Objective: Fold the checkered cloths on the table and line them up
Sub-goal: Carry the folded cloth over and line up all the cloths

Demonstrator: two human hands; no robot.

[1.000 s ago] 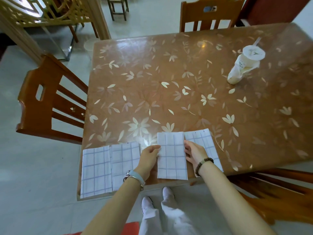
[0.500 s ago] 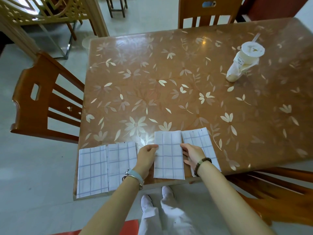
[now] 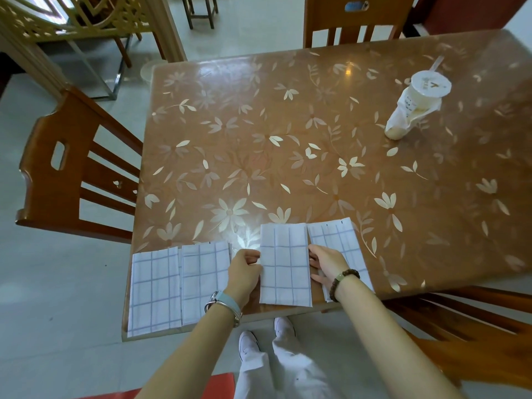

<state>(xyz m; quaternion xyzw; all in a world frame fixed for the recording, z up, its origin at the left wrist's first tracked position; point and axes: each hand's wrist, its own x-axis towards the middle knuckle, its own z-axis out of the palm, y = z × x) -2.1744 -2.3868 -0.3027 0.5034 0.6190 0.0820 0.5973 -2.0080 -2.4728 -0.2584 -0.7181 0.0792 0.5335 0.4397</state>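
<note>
Four folded checkered cloths lay in a row along the near edge of the worktop (image 3: 288, 133). The left hand (image 3: 244, 269) pinched the left long edge of the held cloth (image 3: 285, 269), fingers curled at the hem. The right hand (image 3: 326, 262) gripped the opposite long edge, fingers curled onto it. The hands were apart, with only that cloth between them. The held cloth lay flat, its near end close to the worktop's edge. The right cloth (image 3: 342, 240) lay partly under the right hand and wrist, its left edge just beside the held cloth, and it was tilted slightly outward. The inner left cloth (image 3: 204, 280) lay just outside the left hand, with a strip of bare worktop between it and the held cloth. The outer left cloth (image 3: 154, 292) lay against the inner left cloth, on the side away from the hands; could not tell whether the two overlapped. A drink cup (image 3: 417, 110) with a straw, in a thin bag, stood well beyond the right hand. There was a watch (image 3: 224, 305) on the left wrist and a bead bracelet (image 3: 342, 280) on the right.
</note>
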